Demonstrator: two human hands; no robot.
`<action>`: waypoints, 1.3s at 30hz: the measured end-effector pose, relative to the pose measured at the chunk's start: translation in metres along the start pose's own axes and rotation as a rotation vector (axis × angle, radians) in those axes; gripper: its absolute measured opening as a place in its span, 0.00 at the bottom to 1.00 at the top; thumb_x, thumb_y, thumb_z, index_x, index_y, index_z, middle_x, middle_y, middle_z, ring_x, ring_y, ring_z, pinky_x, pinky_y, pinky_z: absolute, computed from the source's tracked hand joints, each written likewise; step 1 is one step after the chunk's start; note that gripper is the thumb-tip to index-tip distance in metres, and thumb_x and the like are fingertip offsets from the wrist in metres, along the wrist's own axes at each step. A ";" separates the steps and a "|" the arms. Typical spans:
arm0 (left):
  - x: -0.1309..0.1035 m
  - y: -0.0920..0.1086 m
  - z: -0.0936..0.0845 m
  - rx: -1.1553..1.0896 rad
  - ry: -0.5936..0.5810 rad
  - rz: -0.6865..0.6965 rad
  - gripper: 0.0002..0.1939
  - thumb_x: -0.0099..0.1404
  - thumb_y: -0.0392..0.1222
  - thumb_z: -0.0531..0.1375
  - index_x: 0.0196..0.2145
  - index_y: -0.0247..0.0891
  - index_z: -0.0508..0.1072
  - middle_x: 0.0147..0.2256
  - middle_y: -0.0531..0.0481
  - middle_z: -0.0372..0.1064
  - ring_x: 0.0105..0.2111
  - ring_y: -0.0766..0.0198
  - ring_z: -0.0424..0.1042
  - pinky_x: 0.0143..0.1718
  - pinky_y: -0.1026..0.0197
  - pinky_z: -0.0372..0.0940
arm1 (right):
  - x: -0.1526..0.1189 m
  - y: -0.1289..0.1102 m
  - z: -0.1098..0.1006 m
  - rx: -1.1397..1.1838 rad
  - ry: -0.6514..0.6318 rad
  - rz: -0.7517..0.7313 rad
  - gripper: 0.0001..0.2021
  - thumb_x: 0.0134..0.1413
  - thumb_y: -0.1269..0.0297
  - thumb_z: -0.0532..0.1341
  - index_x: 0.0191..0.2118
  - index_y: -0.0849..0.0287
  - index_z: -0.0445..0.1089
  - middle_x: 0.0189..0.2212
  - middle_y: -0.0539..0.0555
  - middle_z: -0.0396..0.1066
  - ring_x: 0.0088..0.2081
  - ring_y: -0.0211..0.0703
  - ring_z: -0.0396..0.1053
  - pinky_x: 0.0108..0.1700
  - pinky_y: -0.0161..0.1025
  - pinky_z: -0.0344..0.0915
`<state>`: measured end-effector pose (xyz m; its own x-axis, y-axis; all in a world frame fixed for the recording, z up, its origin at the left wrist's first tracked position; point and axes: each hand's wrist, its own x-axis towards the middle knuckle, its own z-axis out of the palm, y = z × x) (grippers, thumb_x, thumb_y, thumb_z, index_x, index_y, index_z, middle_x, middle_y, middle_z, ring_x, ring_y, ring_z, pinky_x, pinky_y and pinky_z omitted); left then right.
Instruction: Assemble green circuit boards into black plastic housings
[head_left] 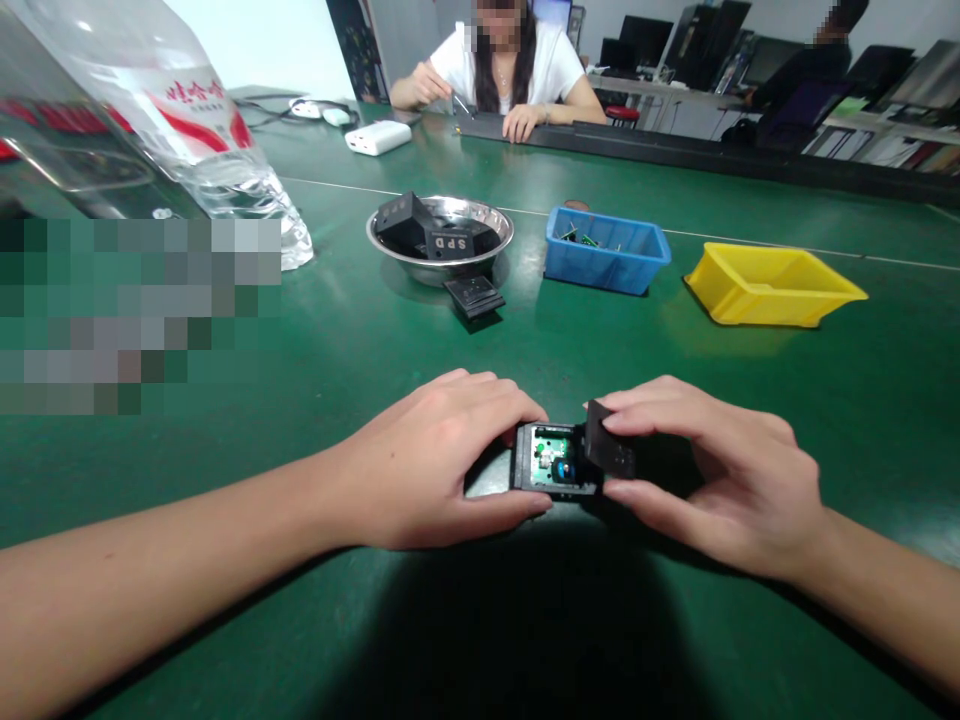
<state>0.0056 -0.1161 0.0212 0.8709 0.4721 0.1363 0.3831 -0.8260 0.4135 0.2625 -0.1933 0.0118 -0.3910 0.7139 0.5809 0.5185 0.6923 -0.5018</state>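
Note:
A small black case (525,460) with a green circuit board (551,455) inside lies on the green table, its inside facing up. My left hand (450,460) grips the case from the left, thumb along its near edge and fingers at the far edge. At the right end of the case, my right hand (720,470) pinches a black cover (609,445) between thumb and fingers. The cover is tilted up against the case and leaves the board showing.
Beyond my hands are a metal bowl (435,268) of black cases, loose black pieces (475,296), a blue bin (607,265) with small boards and a yellow bin (765,295). A water bottle (195,130) stands left. A person (517,70) sits opposite.

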 end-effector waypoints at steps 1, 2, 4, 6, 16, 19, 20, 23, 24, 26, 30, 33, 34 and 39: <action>-0.001 0.000 0.001 0.003 0.014 0.014 0.19 0.68 0.56 0.62 0.49 0.41 0.72 0.41 0.49 0.75 0.42 0.57 0.73 0.43 0.57 0.61 | 0.001 -0.003 0.001 0.013 -0.023 -0.040 0.17 0.58 0.68 0.71 0.52 0.55 0.73 0.44 0.59 0.82 0.47 0.50 0.80 0.49 0.45 0.77; -0.001 -0.001 0.002 0.007 0.025 0.028 0.18 0.68 0.55 0.63 0.48 0.41 0.73 0.41 0.49 0.75 0.41 0.57 0.73 0.43 0.57 0.61 | 0.002 -0.005 0.002 0.021 -0.040 -0.071 0.18 0.58 0.69 0.70 0.53 0.56 0.73 0.45 0.60 0.82 0.47 0.50 0.80 0.49 0.45 0.77; -0.002 -0.001 0.003 0.012 0.037 0.052 0.18 0.68 0.55 0.63 0.49 0.41 0.73 0.41 0.49 0.75 0.40 0.58 0.73 0.42 0.57 0.60 | 0.003 -0.008 0.002 0.028 -0.059 -0.106 0.18 0.59 0.71 0.69 0.54 0.57 0.72 0.46 0.61 0.82 0.47 0.50 0.80 0.49 0.45 0.77; -0.002 -0.002 0.004 0.015 0.038 0.061 0.18 0.68 0.55 0.63 0.49 0.41 0.72 0.41 0.49 0.75 0.40 0.58 0.73 0.41 0.57 0.60 | 0.004 -0.009 0.002 0.024 -0.059 -0.108 0.18 0.59 0.72 0.69 0.55 0.56 0.72 0.48 0.61 0.82 0.47 0.50 0.80 0.49 0.47 0.77; -0.002 -0.001 0.005 0.024 0.044 0.078 0.19 0.68 0.56 0.63 0.49 0.41 0.73 0.40 0.49 0.76 0.40 0.58 0.73 0.41 0.57 0.60 | 0.004 -0.010 0.004 -0.013 -0.120 -0.078 0.14 0.64 0.69 0.67 0.54 0.54 0.72 0.51 0.60 0.81 0.51 0.48 0.79 0.53 0.47 0.76; -0.001 0.001 0.004 0.023 0.044 0.063 0.19 0.68 0.55 0.64 0.49 0.40 0.73 0.40 0.49 0.76 0.40 0.58 0.73 0.41 0.57 0.60 | 0.004 -0.010 0.004 -0.019 -0.123 -0.082 0.13 0.65 0.68 0.66 0.53 0.54 0.72 0.51 0.61 0.81 0.50 0.48 0.79 0.53 0.48 0.76; -0.001 0.001 0.004 0.021 0.042 0.058 0.19 0.68 0.55 0.64 0.49 0.40 0.74 0.40 0.49 0.76 0.39 0.58 0.73 0.41 0.57 0.60 | 0.004 -0.010 0.004 -0.017 -0.119 -0.087 0.13 0.65 0.68 0.66 0.53 0.55 0.72 0.52 0.61 0.81 0.50 0.47 0.79 0.53 0.48 0.76; -0.001 0.001 0.003 0.015 0.040 0.057 0.20 0.68 0.56 0.64 0.50 0.40 0.74 0.40 0.48 0.76 0.40 0.57 0.73 0.41 0.57 0.60 | 0.004 -0.010 0.005 -0.013 -0.116 -0.098 0.13 0.64 0.69 0.67 0.53 0.58 0.72 0.52 0.63 0.80 0.51 0.47 0.79 0.53 0.46 0.75; 0.000 0.001 0.003 0.015 0.037 0.056 0.20 0.68 0.56 0.63 0.50 0.40 0.73 0.40 0.48 0.76 0.40 0.57 0.73 0.41 0.57 0.60 | 0.005 -0.010 0.005 -0.011 -0.118 -0.100 0.14 0.63 0.70 0.67 0.53 0.59 0.72 0.52 0.64 0.80 0.51 0.46 0.78 0.54 0.46 0.74; 0.000 0.001 0.003 0.016 0.030 0.054 0.20 0.68 0.56 0.63 0.50 0.40 0.73 0.40 0.48 0.76 0.40 0.57 0.73 0.42 0.57 0.60 | 0.005 -0.010 0.006 -0.008 -0.123 -0.102 0.14 0.63 0.70 0.68 0.52 0.59 0.72 0.52 0.64 0.80 0.51 0.46 0.78 0.55 0.46 0.74; -0.001 0.001 0.003 0.018 0.026 0.061 0.20 0.68 0.56 0.63 0.50 0.40 0.73 0.40 0.48 0.76 0.40 0.57 0.73 0.41 0.57 0.60 | 0.005 -0.010 0.006 -0.014 -0.126 -0.110 0.13 0.63 0.70 0.67 0.52 0.59 0.73 0.53 0.64 0.80 0.51 0.46 0.78 0.55 0.46 0.73; -0.001 0.000 0.004 0.018 0.044 0.066 0.20 0.68 0.56 0.63 0.50 0.40 0.73 0.40 0.48 0.76 0.40 0.57 0.73 0.41 0.57 0.60 | 0.004 -0.009 0.005 -0.036 -0.134 -0.105 0.12 0.63 0.70 0.67 0.52 0.57 0.74 0.54 0.62 0.80 0.51 0.46 0.77 0.55 0.46 0.74; -0.002 0.000 0.004 0.018 0.048 0.066 0.20 0.68 0.55 0.63 0.50 0.40 0.73 0.40 0.49 0.76 0.40 0.58 0.73 0.41 0.57 0.60 | 0.004 -0.009 0.005 -0.044 -0.134 -0.106 0.12 0.64 0.70 0.67 0.52 0.57 0.74 0.54 0.61 0.79 0.51 0.46 0.77 0.55 0.46 0.74; -0.002 -0.002 0.005 0.015 0.053 0.093 0.18 0.69 0.53 0.64 0.50 0.40 0.73 0.41 0.50 0.75 0.40 0.58 0.73 0.41 0.57 0.59 | 0.003 -0.008 0.006 -0.065 -0.124 -0.120 0.12 0.63 0.71 0.67 0.51 0.62 0.76 0.53 0.64 0.79 0.51 0.46 0.75 0.55 0.45 0.73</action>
<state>0.0045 -0.1171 0.0161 0.8856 0.4088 0.2205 0.3065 -0.8711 0.3836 0.2530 -0.1958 0.0141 -0.5415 0.6371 0.5486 0.5093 0.7677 -0.3889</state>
